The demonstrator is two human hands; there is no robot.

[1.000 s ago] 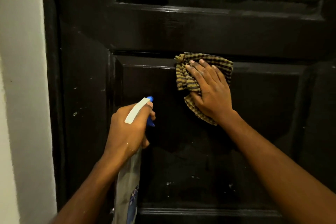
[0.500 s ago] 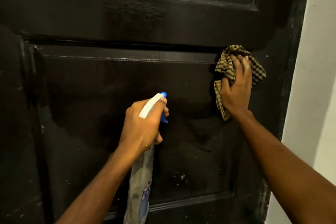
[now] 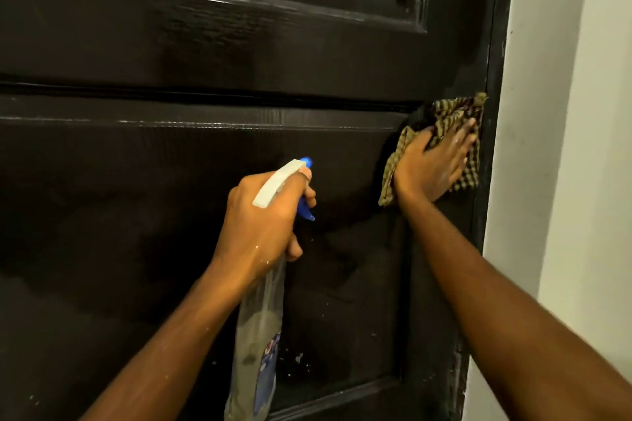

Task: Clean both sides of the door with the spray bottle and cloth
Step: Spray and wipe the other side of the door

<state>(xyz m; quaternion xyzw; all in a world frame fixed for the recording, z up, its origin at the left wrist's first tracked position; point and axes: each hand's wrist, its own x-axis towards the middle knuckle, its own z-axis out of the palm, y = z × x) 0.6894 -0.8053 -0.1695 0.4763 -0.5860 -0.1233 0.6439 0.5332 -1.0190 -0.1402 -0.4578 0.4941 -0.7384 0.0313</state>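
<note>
A dark brown panelled door (image 3: pixel 164 188) fills most of the view. My left hand (image 3: pixel 263 222) grips the neck of a clear spray bottle (image 3: pixel 258 335) with a white and blue trigger head (image 3: pixel 284 178), its nozzle pointing at the door's lower panel. My right hand (image 3: pixel 431 167) presses a yellow-and-black checked cloth (image 3: pixel 455 113) flat against the door's right stile, fingers stretched out toward the door's edge. Part of the cloth bunches up above my fingers, and its lower corner hangs below my wrist.
A white wall (image 3: pixel 554 154) stands right of the door's edge. Pale specks dot the lower panel (image 3: pixel 297 357). A raised rail (image 3: pixel 205 44) crosses the door above my hands.
My right hand has slid the cloth rightward from the panel's top edge to the door's right stile. The view turned right with it. The left hand still holds the bottle the same way.
</note>
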